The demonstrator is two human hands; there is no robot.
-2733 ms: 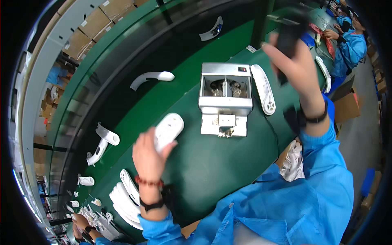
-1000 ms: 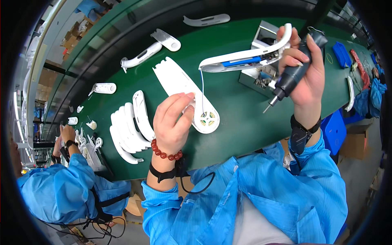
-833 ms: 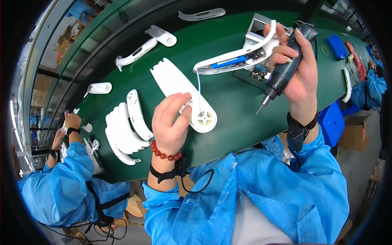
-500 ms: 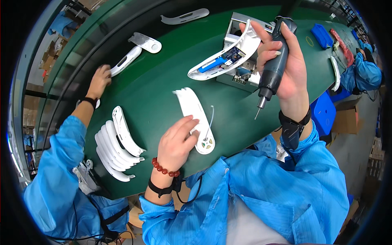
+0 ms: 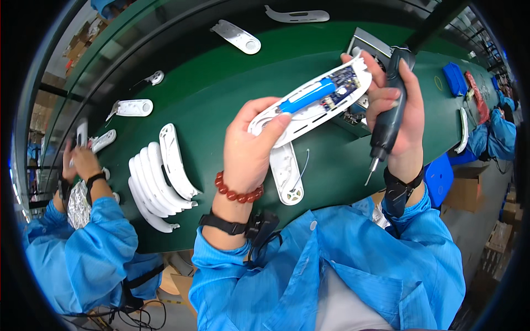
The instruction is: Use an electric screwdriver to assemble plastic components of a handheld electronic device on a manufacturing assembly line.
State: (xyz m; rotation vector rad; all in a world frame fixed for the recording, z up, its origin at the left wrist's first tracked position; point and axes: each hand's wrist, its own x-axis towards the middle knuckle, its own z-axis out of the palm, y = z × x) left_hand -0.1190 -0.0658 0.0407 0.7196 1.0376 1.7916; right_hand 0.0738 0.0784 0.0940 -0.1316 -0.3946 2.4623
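My left hand (image 5: 249, 132) pinches the near end of a white curved plastic housing (image 5: 305, 124), thumb on its open side. Inside the housing lie a blue cylindrical battery (image 5: 309, 96) and a dark blue circuit board (image 5: 343, 88). My right hand (image 5: 407, 113) is wrapped round a dark electric screwdriver (image 5: 390, 113), its bit pointing down. Fingers of the same hand also hold the housing's far end. Beneath the housing, a white cover (image 5: 285, 175) with a thin pale wire rests on the green table, partly hidden.
Left of my hands is a row of nested white shells (image 5: 152, 179). Behind the housing stands a metal box fixture (image 5: 369, 45). More white parts (image 5: 237, 37) lie along the far side. At the left, a co-worker's hands (image 5: 83, 160) hold a white piece. A blue tray (image 5: 455, 79) sits far right.
My left hand has left the cover on the table and taken the near end of the housing. The housing now shows its inside more fully. The co-worker's hand has drawn back with a white piece.
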